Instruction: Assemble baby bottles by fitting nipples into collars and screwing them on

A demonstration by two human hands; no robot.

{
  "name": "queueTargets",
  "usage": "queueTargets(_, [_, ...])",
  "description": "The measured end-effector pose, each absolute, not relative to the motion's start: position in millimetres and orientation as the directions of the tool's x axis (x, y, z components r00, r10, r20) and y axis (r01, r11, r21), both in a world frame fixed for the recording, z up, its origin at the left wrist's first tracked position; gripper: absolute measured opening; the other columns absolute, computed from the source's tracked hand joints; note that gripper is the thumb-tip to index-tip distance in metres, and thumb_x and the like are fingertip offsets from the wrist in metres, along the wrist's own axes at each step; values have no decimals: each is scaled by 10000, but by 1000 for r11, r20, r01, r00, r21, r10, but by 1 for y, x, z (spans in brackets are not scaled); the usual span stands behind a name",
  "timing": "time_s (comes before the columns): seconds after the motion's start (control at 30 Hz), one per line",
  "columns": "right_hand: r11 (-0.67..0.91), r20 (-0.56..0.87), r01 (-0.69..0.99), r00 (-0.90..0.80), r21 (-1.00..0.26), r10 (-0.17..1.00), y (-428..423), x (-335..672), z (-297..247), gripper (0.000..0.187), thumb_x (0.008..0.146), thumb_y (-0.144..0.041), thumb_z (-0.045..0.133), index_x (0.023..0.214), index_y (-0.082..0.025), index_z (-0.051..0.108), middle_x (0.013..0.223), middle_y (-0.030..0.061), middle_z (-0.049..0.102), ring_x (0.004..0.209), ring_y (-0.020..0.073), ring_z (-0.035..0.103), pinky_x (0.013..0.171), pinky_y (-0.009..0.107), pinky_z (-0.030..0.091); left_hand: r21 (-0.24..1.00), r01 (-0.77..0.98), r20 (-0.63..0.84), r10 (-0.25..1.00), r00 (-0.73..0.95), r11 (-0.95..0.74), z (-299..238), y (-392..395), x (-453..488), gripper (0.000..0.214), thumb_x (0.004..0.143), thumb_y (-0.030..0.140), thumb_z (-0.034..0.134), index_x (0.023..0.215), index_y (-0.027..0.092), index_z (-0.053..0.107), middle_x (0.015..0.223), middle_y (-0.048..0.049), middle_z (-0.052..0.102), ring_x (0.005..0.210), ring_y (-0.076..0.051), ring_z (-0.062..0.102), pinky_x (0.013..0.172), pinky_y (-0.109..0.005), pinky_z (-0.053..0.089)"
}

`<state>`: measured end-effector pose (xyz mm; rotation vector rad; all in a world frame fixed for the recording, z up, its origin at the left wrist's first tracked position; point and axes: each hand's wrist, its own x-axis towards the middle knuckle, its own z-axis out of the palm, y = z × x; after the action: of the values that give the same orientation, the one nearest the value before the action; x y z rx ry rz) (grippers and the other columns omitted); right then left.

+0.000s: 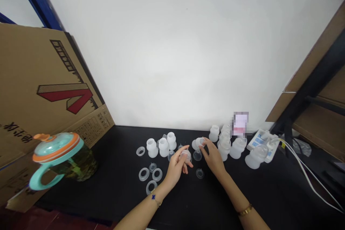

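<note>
My left hand point(176, 163) is closed round a small clear cap-like piece point(185, 154), its exact kind partly hidden by the fingers. To its right, my right hand point(212, 156) grips a small white baby bottle point(198, 143), tilted with its neck toward the fingers. Just below that bottle stands a clear bottle nipple point(197, 155), and another nipple point(199, 173) lies nearer on the black table point(185, 206). Left of my hands are several open white bottles point(163, 147). Several translucent collar rings point(143, 174) lie in front of them, with a nipple point(152, 167) among them.
Bottles with clear tops point(238, 147) stand at the right, before a power strip point(265, 142) with white cables point(302, 169). A pixelated object point(240, 124) is behind them. At left are a teal-handled jug point(64, 158) and a cardboard box point(48, 79). A white wall point(172, 61) closes the back.
</note>
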<state>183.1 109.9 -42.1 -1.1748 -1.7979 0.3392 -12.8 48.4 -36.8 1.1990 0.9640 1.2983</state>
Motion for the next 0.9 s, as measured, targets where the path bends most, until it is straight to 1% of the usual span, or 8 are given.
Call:
queueTargets(0.13, [493,578,549,-23,-675,816,100,188,-36,240,975,-434,509,981,-211,598,1292,171,661,1210,321,617,1016,518,488,951,-290,117,993,28,-104,-36,51,-16,668,902,527,582,1427,123,496,703,-64,752,378,-98,548,389,-176,400])
queueTargets(0.2, [477,581,472,94,-741,809,94,191,-34,236,940,-447,584,961,-213,611,1267,160,676,1172,327,633,994,506,499,934,-342,118,993,28,-102,-37,53,-19,666,889,519,601,1427,141,496,726,-51,742,385,-98,558,384,-176,410])
queueTargets(0.33, [487,551,306,174,-818,816,82,194,-32,208,899,-401,670,1000,-222,642,1279,133,671,1149,313,640,1024,504,473,904,-417,113,994,8,-99,-35,55,-23,643,867,509,642,1407,181,521,788,-29,701,406,-96,566,372,-186,427])
queueTargets(0.53, [415,386,-105,222,-904,895,73,188,-30,238,842,-372,757,1010,-246,645,1223,93,692,1176,291,628,1001,459,490,876,-474,120,992,27,-93,-28,51,-25,556,897,429,607,1400,207,534,875,-38,655,467,-96,580,397,-189,430])
queueTargets(0.67, [347,283,-290,241,-892,929,69,188,-22,292,813,-374,802,1047,-265,666,1197,54,705,1156,254,629,980,388,490,846,-529,137,986,99,-65,-28,50,-26,538,898,374,541,1414,225,521,959,-57,627,519,-119,608,413,-208,443])
queueTargets(0.73, [275,202,-393,217,-877,955,67,189,-17,313,798,-384,821,1053,-271,677,1176,39,715,1124,243,640,939,359,505,831,-553,152,980,128,-57,-29,50,-26,545,897,380,524,1420,226,512,988,-65,613,541,-131,615,418,-220,452])
queueTargets(0.83, [92,45,-590,95,-802,994,63,189,-8,382,806,-417,814,1133,-287,667,1151,40,736,1078,258,668,873,374,542,815,-578,162,974,156,-43,-29,50,-25,560,909,421,507,1430,216,500,992,-70,603,555,-141,616,421,-226,453])
queueTargets(0.9, [-33,-38,-690,-9,-723,999,61,187,-5,430,822,-422,798,1203,-288,652,1192,51,734,1097,276,674,866,393,561,811,-584,157,973,167,-30,-28,51,-25,570,910,443,508,1429,205,500,981,-69,600,554,-140,611,424,-226,452])
